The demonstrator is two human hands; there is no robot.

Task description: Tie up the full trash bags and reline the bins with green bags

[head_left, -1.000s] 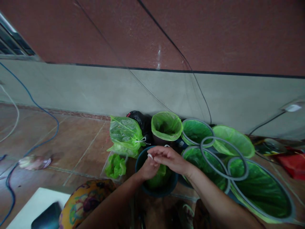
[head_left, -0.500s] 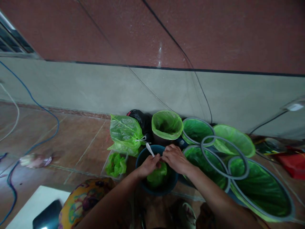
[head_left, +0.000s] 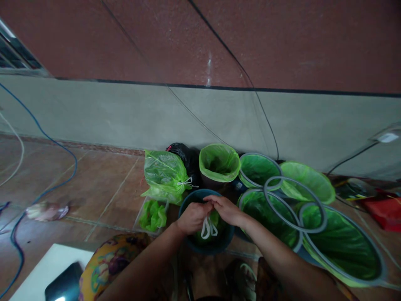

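Note:
My left hand (head_left: 194, 217) is closed at the gathered neck of a green garbage bag (head_left: 214, 218). White drawstring loops (head_left: 208, 229) hang below its fingers. My right hand (head_left: 226, 210) meets it from the other side, fingertips bent over and pressed against the left fingers at the same spot. What exactly the right fingers pinch is hidden. Both hands are over a dark blue bin (head_left: 209, 252), and the bag sits inside it. Just beyond to the left lies a tied green bag (head_left: 164, 173) with a white drawstring knot.
A clear box (head_left: 138, 225) holding crumpled green plastic stands left of the bin. Behind are a black bag (head_left: 184, 156) and a green-lined bin (head_left: 219, 163). Several lined bins stand on the right, with a loose grey ring (head_left: 267, 196) across them. A blue cable (head_left: 67, 148) crosses the floor.
The white drawstring strip that stuck up above my left hand now hangs as loops below the fingers. Both hands have turned and drawn closer together over the bin.

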